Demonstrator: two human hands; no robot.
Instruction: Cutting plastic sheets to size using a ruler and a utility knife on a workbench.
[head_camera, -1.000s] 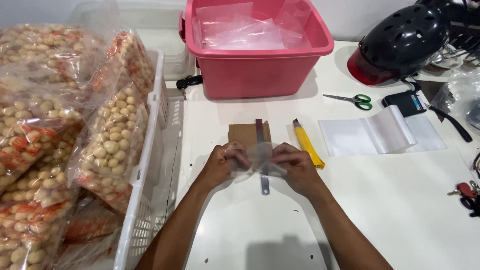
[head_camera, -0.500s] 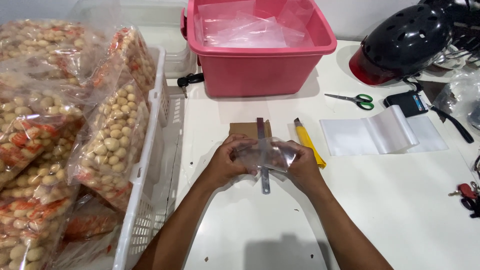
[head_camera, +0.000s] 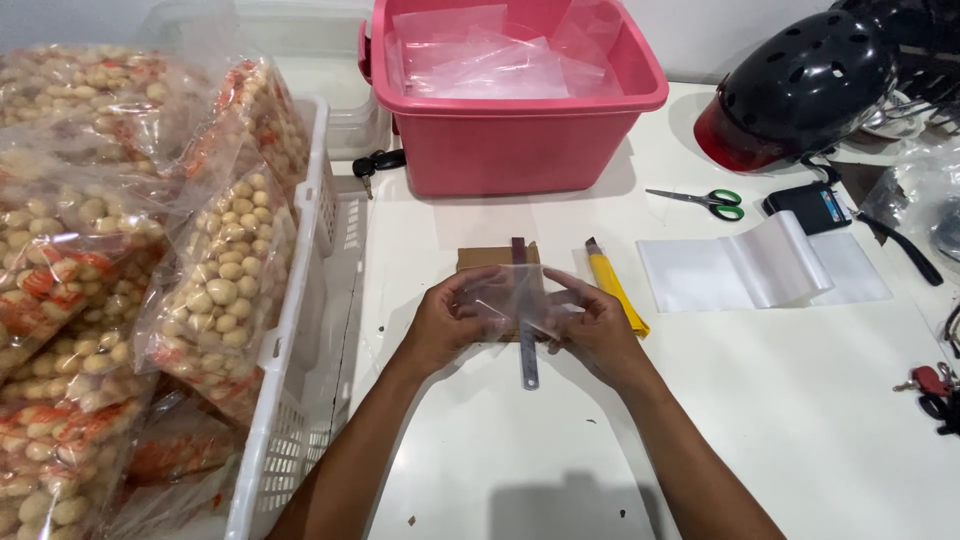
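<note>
Both my hands hold one small clear plastic bag (head_camera: 520, 295) above the white table (head_camera: 780, 420). My left hand (head_camera: 450, 325) pinches its left side, and my right hand (head_camera: 590, 325) pinches its right side. Under the bag lie a brown cardboard piece (head_camera: 485, 257) and a metal ruler (head_camera: 528, 365) that sticks out toward me. A yellow utility knife (head_camera: 615, 290) lies just right of my right hand.
A pink tub (head_camera: 510, 120) with clear bags stands at the back. A white basket (head_camera: 300, 330) full of bagged snacks fills the left. Flat clear bags (head_camera: 760, 270), green-handled scissors (head_camera: 705, 200), a black helmet (head_camera: 800, 85), a black device (head_camera: 805, 208) and keys (head_camera: 930, 385) lie at right.
My hands have spread the clear bag wider between them over the ruler and cardboard. The view has shifted slightly.
</note>
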